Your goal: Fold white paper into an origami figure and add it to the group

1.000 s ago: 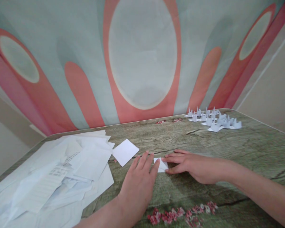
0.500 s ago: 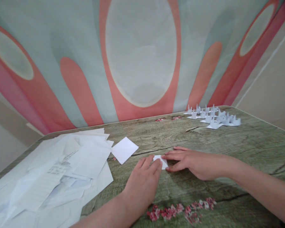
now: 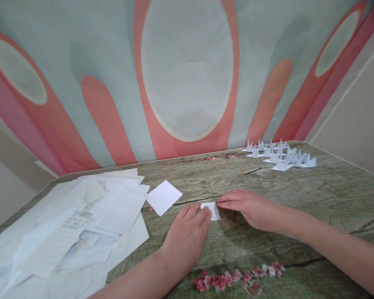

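A small folded white square of paper lies flat on the wood-patterned table, with crease lines on its right part. My left hand rests over its left side, fingers laid flat and pressing it down. At the paper's upper right corner, the fingertips of my right hand are drawn together at the edge; the thumb is mostly hidden. Just beyond my left hand, to the left, is a stack of square white paper, turned like a diamond.
A loose heap of white sheets, some printed, covers the table's left side. Several folded paper cranes stand at the back right. Printed pink flowers decorate the table near its front. A patterned backdrop hangs behind.
My right hand has shifted up to the paper's upper right corner, and its spread fingers have come together. My left hand stays on the paper.
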Action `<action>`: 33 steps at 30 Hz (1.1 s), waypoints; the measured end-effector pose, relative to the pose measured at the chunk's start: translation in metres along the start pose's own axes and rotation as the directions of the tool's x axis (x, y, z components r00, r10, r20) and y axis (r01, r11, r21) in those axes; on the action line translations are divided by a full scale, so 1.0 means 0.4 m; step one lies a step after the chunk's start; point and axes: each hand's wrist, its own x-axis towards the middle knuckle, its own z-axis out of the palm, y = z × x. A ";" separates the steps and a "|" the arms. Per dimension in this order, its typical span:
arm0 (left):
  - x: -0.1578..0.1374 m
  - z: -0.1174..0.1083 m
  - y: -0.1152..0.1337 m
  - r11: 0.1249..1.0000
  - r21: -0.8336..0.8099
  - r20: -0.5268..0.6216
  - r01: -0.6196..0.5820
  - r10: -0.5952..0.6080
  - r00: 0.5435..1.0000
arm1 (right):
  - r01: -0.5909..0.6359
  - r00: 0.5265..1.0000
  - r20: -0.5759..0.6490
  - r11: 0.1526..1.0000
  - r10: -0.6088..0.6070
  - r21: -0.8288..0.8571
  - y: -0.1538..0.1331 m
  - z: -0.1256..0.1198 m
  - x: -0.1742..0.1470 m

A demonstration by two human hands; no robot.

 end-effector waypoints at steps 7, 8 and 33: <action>0.001 0.005 -0.003 1.000 -0.015 -0.014 0.003 -0.003 1.000 | 0.111 0.994 0.006 0.957 -0.113 -0.269 -0.046 0.036 0.009; 0.001 0.005 -0.002 1.000 -0.016 -0.018 0.001 -0.001 1.000 | 0.115 0.993 0.010 0.941 -0.118 -0.317 -0.052 0.040 0.009; 0.016 0.020 -0.038 0.926 -0.358 -0.191 0.117 -0.195 0.962 | 0.025 1.000 0.003 0.873 -0.027 -0.487 -0.088 0.058 0.014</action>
